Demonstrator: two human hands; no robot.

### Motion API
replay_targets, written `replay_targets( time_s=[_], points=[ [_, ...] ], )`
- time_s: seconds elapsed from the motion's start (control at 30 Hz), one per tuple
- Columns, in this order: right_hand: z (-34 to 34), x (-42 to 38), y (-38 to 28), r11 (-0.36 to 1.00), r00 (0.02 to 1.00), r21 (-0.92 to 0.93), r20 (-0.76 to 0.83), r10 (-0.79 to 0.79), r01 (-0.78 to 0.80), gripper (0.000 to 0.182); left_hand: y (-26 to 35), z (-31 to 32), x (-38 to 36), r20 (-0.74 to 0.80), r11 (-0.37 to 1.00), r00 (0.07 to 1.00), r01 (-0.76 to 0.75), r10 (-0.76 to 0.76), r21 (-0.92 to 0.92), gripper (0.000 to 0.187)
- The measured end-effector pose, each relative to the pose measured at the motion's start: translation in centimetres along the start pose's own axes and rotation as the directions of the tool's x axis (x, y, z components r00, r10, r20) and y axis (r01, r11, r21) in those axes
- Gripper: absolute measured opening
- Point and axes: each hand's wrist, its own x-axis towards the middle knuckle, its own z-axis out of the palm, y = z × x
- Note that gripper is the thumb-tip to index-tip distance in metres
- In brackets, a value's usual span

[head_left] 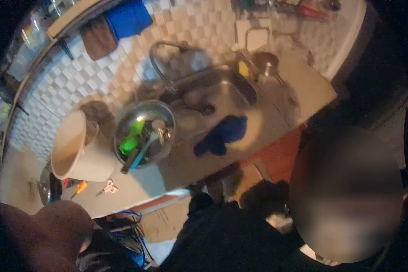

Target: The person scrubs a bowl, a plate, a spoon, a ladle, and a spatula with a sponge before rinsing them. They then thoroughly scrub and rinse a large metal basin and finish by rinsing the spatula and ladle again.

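At the lower left, close to the camera, a large dim rounded shape looks like my left hand point(45, 235); its fingers do not show clearly, and I cannot make out anything in it. Nearest to it on the counter lie white-handled scissors point(108, 187) and an orange-handled tool point(80, 187). My right hand is not identifiable in the view. A metal bowl point(171, 131) holds a bright green item point(132, 137), a light-blue-handled utensil point(146, 149) and other pieces, with a dark handle point(130, 162) over its rim.
A large white bucket point(97, 161) stands left of the bowl. Behind is a steel sink point(247, 88) with a curved tap point(153, 54). A dark blue cloth point(224, 134) lies before it; a pot point(268, 65) stands beyond. A person point(347, 195) is close at the right.
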Motion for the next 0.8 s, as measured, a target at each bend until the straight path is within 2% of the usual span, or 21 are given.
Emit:
replay_targets(
  time_s=[0.13, 0.23, 0.33, 0.43, 0.47, 0.5, 0.53, 0.57, 0.6, 0.63, 0.67, 0.7, 0.73, 0.77, 0.8],
  points=[
    [0.9, -0.7, 3.3, 1.000, 1.000, 0.024, -0.012, 0.004, -0.004, 0.047, -1.1, -1.5, 0.8, -0.028, 0.986, 0.991, 0.135, -0.133, 0.093, 0.022],
    [2.4, -0.3, 4.4, 0.999, 1.000, 0.046, 0.011, 0.016, -0.016, 0.048, -6.0, -3.9, 1.2, -0.184, 0.934, 0.948, 0.294, -0.259, 0.202, 0.020],
    [4.0, -0.5, 5.7, 0.998, 1.000, 0.061, 0.002, 0.031, -0.031, 0.048, -14.8, -5.0, 1.7, -0.415, 0.861, 0.841, 0.461, -0.347, 0.214, 0.019],
    [7.2, -1.0, 6.2, 0.994, 0.998, 0.088, -0.008, 0.062, -0.061, 0.049, -24.6, -3.2, 2.6, -0.569, 0.848, 0.705, 0.529, -0.424, 0.024, 0.019],
    [8.9, -2.4, 6.9, 0.987, 0.994, 0.116, -0.001, 0.112, -0.111, 0.049, -27.5, -1.7, 3.4, -0.561, 0.856, 0.683, 0.507, -0.469, -0.098, 0.019],
    [11.7, -4.8, 7.7, 0.956, 0.967, 0.141, 0.042, 0.253, -0.256, 0.049, -29.9, 0.1, 4.3, -0.521, 0.850, 0.675, 0.463, -0.522, -0.251, 0.019],
    [14.9, -8.9, 9.2, 0.877, 0.892, 0.162, 0.106, 0.440, -0.452, 0.049, -31.2, 2.9, 5.6, -0.446, 0.808, 0.687, 0.387, -0.575, -0.445, 0.020],
    [18.5, -15.1, 10.6, 0.676, 0.694, 0.155, 0.166, 0.701, -0.720, 0.046, -32.6, 5.8, 6.9, -0.366, 0.717, 0.692, 0.315, -0.622, -0.622, 0.022],
    [22.6, -26.6, 17.1, 0.549, 0.654, 0.401, 0.191, 0.732, -0.733, 0.041, -34.0, 9.2, 8.8, -0.337, 0.639, 0.645, 0.313, -0.686, -0.702, 0.030],
    [23.7, -31.5, 16.6, 0.502, 0.569, 0.280, 0.269, 0.778, -0.818, 0.041, -33.4, 12.7, 11.7, -0.512, 0.711, 0.600, 0.140, -0.614, -0.689, 0.018],
    [23.8, -34.3, 14.3, 0.458, 0.470, 0.120, 0.328, 0.819, -0.881, 0.041, -34.1, 15.7, 14.1, -0.441, 0.615, 0.621, 0.085, -0.648, -0.784, 0.020],
    [23.5, -36.1, 12.4, 0.415, 0.388, 0.007, 0.365, 0.846, -0.910, 0.041, -34.3, 18.7, 17.4, -0.390, 0.548, 0.693, 0.009, -0.606, -0.836, 0.018],
    [22.8, -38.0, 10.6, 0.363, 0.303, -0.080, 0.403, 0.864, -0.928, 0.041, -33.5, 21.6, 21.0, -0.386, 0.653, 0.670, 0.195, -0.634, -0.732, 0.019],
    [22.1, -39.5, 8.8, 0.310, 0.220, -0.150, 0.433, 0.874, -0.939, 0.041, -34.6, 25.5, 24.5, -0.441, 0.763, 0.741, 0.146, -0.506, -0.630, 0.019],
    [21.3, -41.0, 7.1, 0.259, 0.145, -0.200, 0.455, 0.879, -0.945, 0.041, -34.6, 28.2, 28.1, -0.370, 0.707, 0.781, 0.126, -0.503, -0.696, 0.020]
  ],
)
